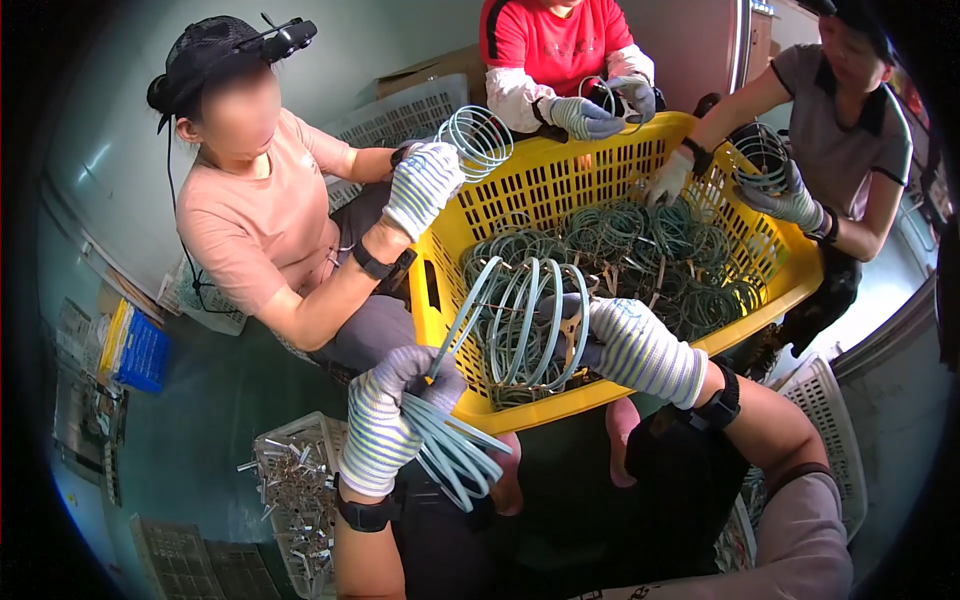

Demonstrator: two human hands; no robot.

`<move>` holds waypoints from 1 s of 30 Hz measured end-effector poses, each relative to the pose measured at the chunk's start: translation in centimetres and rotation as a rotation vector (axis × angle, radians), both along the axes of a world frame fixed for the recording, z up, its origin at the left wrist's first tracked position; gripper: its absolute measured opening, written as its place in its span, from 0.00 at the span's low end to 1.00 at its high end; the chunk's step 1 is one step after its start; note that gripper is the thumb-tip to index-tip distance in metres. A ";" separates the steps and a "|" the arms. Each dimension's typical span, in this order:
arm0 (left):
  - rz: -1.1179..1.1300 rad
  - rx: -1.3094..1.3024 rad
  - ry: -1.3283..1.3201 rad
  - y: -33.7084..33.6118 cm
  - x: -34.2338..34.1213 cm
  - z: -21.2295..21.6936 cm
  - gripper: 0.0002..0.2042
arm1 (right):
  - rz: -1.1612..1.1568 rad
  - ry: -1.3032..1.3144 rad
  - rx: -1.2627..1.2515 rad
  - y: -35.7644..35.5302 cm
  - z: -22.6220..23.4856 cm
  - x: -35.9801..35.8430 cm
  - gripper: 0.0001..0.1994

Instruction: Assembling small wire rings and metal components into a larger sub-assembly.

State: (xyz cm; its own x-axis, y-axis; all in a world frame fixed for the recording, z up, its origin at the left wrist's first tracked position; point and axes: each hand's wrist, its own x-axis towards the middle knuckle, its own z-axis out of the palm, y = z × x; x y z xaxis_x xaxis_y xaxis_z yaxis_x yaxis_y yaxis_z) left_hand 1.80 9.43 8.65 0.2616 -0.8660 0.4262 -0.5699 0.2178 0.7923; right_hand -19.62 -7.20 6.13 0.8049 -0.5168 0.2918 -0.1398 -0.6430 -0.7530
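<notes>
Left hand (388,425): I see it closed around pale loops (447,448).
Right hand (645,350): pinched on more loops (533,305).
Basket (570,405): yellow, with lots of green rings (640,240) inside.

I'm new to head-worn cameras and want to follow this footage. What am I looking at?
There's no machine here: a person works in striped gloves. This single picture comes from a fisheye camera on their head, looking down, so edges bend. The left hand grips a bundle of pale strands; the right hand holds a looped coil over a yellow basket piled with green coils. Around it are three people, in pink, red and grey tops. Small metal pieces fill a crate at lower left.
</notes>
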 end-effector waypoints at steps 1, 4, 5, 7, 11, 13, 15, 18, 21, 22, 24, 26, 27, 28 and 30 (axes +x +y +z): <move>0.024 -0.082 -0.113 -0.4 -0.2 -0.4 0.10 | 0.013 0.051 0.065 0.0 0.3 0.0 0.18; -0.003 0.052 -0.105 -0.4 -1.4 0.6 0.17 | 0.053 -0.058 0.076 -0.3 -0.2 0.1 0.18; -0.006 0.052 -0.103 -0.4 -1.6 1.2 0.17 | 0.050 -0.056 0.077 -0.5 -0.4 0.0 0.18; -0.104 0.113 -0.262 -0.6 -1.8 2.0 0.20 | 0.076 -0.046 0.106 -0.7 -0.9 0.0 0.19; -0.087 0.127 -0.239 -0.6 -2.1 1.6 0.20 | 0.104 -0.069 0.173 -0.7 -1.2 0.1 0.19; 0.002 -0.141 -0.186 -0.8 -0.7 0.8 0.16 | 0.195 -0.142 0.503 -0.5 -1.1 0.1 0.18; 0.037 -0.229 0.361 -0.4 0.1 0.6 0.13 | 0.271 -0.088 0.816 0.1 0.3 -0.7 0.15; 0.083 -0.114 0.313 -0.6 1.0 0.7 0.13 | 0.451 0.021 0.926 0.7 1.5 -1.0 0.17; -0.042 -0.049 0.147 -1.5 0.9 -0.1 0.18 | 0.502 0.097 1.040 0.9 0.8 -1.1 0.19; -0.011 -0.039 0.062 -1.7 0.8 -0.6 0.19 | 0.504 0.099 1.040 0.9 0.8 -1.1 0.19; -0.103 -0.121 0.120 -2.0 0.7 -1.2 0.19 | 0.662 0.106 1.067 0.9 0.8 -1.0 0.22; -0.105 -0.164 0.078 -2.0 0.8 -1.2 0.19 | 0.684 0.094 1.147 1.0 0.8 -1.1 0.24; -0.106 -0.164 0.080 -1.9 0.7 -0.9 0.19 | 0.692 0.096 1.231 0.9 0.6 -1.2 0.24; -0.062 -0.186 -0.041 -1.6 0.6 -0.4 0.18 | 0.699 0.098 1.317 0.8 0.5 -1.2 0.25; -0.023 -0.206 -0.159 -1.4 0.3 -0.1 0.16 | 0.640 0.021 1.363 0.9 -0.3 -1.3 0.27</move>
State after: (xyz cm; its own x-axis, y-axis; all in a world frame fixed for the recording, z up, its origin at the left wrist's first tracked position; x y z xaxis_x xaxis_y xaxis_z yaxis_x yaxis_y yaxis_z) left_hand 2.07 7.99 8.52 0.1587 -0.7616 0.6283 -0.6772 0.3791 0.6306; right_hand -20.92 -6.33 5.80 0.9909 0.0555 -0.1230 -0.1325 0.5733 -0.8086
